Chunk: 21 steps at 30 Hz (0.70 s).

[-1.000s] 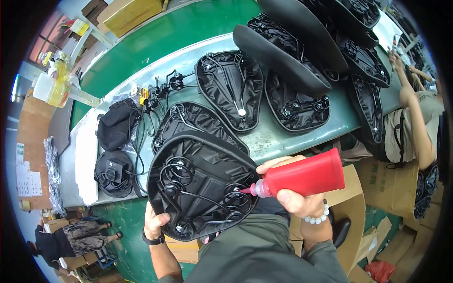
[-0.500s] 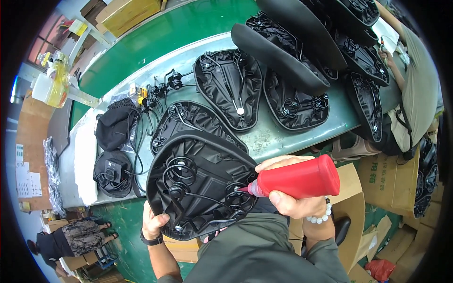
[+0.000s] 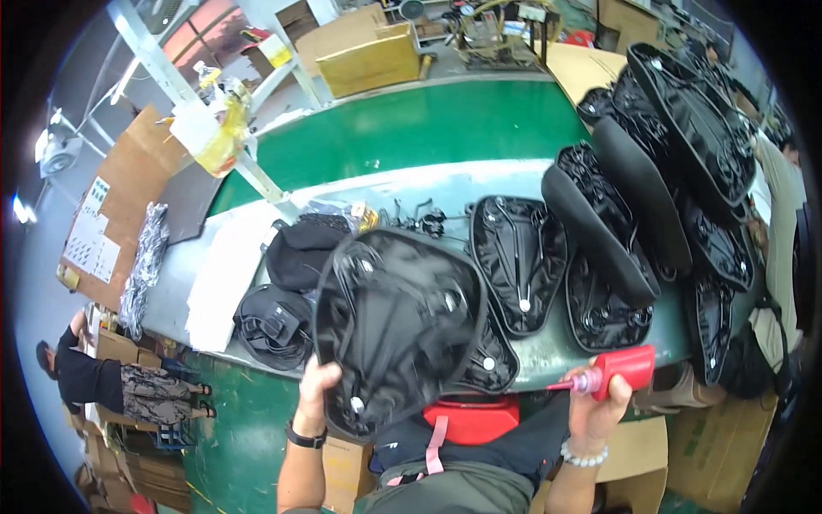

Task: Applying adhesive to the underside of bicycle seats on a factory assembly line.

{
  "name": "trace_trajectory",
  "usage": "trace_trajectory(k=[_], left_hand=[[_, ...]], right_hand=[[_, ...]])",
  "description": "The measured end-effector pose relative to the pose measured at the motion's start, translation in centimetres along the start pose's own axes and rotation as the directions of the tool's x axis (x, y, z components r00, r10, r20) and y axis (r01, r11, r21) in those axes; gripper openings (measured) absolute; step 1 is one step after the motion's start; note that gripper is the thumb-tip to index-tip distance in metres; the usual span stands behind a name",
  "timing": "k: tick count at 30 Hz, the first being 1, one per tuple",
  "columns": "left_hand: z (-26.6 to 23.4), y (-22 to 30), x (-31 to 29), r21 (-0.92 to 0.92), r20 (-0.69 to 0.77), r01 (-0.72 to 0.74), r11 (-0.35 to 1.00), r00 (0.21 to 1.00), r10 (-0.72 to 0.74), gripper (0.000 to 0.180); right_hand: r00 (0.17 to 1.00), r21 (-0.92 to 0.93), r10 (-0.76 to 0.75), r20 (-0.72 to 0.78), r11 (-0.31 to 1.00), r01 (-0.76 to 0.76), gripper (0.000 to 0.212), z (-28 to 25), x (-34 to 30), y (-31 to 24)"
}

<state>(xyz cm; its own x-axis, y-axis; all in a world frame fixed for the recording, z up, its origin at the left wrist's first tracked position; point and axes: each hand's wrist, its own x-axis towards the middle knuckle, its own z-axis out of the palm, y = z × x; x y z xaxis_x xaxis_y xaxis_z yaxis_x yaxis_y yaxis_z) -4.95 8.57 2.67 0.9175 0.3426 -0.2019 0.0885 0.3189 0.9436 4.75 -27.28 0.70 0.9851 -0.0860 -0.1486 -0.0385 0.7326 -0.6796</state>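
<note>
My left hand (image 3: 318,384) is closed on the near left edge of a black bicycle saddle (image 3: 398,317), raised off the bench. Its underside is turned up towards me; motion blurs the springs and rails there. To the right, my right hand (image 3: 598,418) grips a red squeeze bottle (image 3: 626,370). The bottle's thin nozzle points left, well apart from the saddle. Behind the held saddle, another upturned saddle (image 3: 491,360) is partly hidden. A further saddle (image 3: 519,257) lies on the bench beyond it, underside up.
More saddles (image 3: 612,313) lie and stack at the right of the metal bench (image 3: 548,351). Black cloth-like covers (image 3: 304,257) and white sheets (image 3: 227,287) are at its left. A red pouch-like thing (image 3: 471,420) rests at my waist. Two other people are nearby, at far left and right.
The red bottle has moved right, its nozzle away from the saddle's springs. The saddle has been raised and turned in my left hand. My view has shifted, showing more of the room beyond.
</note>
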Motion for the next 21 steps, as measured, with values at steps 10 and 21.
trace_trajectory(k=[10,21], left_hand=[[-2.1,11.2,29.2,0.013,-0.23,0.043,0.999,0.972,-0.039,0.036],[-5.4,9.3,45.3,0.97,-0.127,-0.01,0.244,0.834,0.537,0.078]], right_hand=[[0.931,-0.038,0.24,0.277,0.97,-0.239,0.048,-5.0,5.3,6.2],[0.772,0.038,0.258,0.58,0.939,-0.342,0.046,-7.2,7.9,8.6]])
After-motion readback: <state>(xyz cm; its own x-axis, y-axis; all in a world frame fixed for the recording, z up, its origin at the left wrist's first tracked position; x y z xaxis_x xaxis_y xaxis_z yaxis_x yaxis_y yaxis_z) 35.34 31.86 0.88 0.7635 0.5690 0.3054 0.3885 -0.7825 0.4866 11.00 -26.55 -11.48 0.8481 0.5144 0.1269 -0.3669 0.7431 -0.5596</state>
